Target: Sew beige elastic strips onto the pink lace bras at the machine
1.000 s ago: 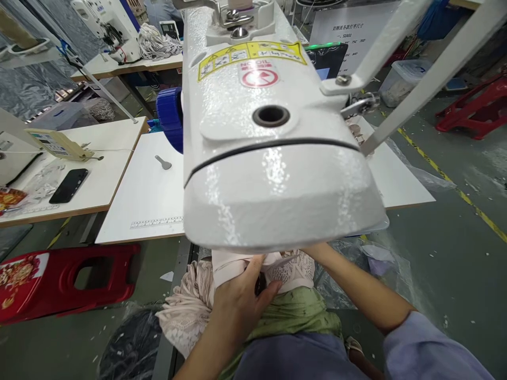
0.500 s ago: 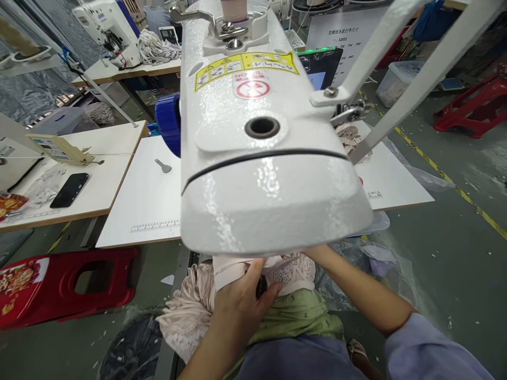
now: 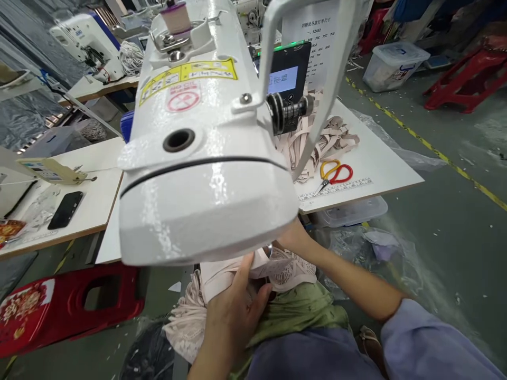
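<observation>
Bare left hand, no glove or ring visible. Right forearm bare, pale blue-lilac sleeve pushed above elbow. Same blue-lilac fabric over lap.

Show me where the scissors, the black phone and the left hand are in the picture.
scissors (image 3: 336, 173): head view, on the red and yellow handles.
black phone (image 3: 65, 209): head view, middle of its dark screen.
left hand (image 3: 233, 316): head view, back of the hand on the pink fabric.

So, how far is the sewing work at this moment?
In hand: the left hand presses the pale pink lace garment under the sewing machine head; the right hand reaches in beneath it, mostly hidden. Finished stitching cannot be seen. Left, perhaps: a pile of pink straps beside the scissors on the table.
</observation>
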The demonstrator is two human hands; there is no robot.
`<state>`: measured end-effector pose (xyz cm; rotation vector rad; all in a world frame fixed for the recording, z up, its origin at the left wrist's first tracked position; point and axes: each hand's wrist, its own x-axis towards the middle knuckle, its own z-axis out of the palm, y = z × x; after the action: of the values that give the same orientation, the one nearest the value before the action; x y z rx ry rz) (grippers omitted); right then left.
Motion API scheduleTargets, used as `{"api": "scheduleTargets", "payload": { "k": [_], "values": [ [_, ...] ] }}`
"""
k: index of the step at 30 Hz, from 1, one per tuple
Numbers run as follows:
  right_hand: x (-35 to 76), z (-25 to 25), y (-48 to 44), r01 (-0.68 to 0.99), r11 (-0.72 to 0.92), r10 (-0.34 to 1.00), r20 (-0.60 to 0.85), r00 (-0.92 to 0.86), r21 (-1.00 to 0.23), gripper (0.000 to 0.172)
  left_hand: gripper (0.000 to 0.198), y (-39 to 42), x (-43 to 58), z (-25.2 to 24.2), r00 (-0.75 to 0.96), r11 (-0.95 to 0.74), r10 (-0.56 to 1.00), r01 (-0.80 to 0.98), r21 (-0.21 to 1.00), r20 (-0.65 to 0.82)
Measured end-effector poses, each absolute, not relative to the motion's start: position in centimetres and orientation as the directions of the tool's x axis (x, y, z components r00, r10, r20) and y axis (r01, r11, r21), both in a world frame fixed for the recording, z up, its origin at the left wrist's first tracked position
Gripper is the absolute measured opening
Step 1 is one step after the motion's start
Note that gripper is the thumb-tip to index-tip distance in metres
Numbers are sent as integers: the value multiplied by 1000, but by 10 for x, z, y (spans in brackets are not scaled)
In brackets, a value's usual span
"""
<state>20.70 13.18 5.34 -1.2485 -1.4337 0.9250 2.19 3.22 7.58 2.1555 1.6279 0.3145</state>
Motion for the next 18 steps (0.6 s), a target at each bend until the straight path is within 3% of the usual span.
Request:
{"api": "scheduleTargets", "payload": {
  "k": [7,14,18],
  "values": [
    [218,52,117,175,209,972,223,66,-962,16,55,31,24,80,283,-244,959,860,448,-21],
    [223,57,110,124,152,986,159,48,-981,26,54,33,28,77,317,-300,948,854,426,32],
    [224,61,104,93,130,990,133,35,-987,23,55,34,31,76,332,-321,942,842,433,53]
  ]
}}
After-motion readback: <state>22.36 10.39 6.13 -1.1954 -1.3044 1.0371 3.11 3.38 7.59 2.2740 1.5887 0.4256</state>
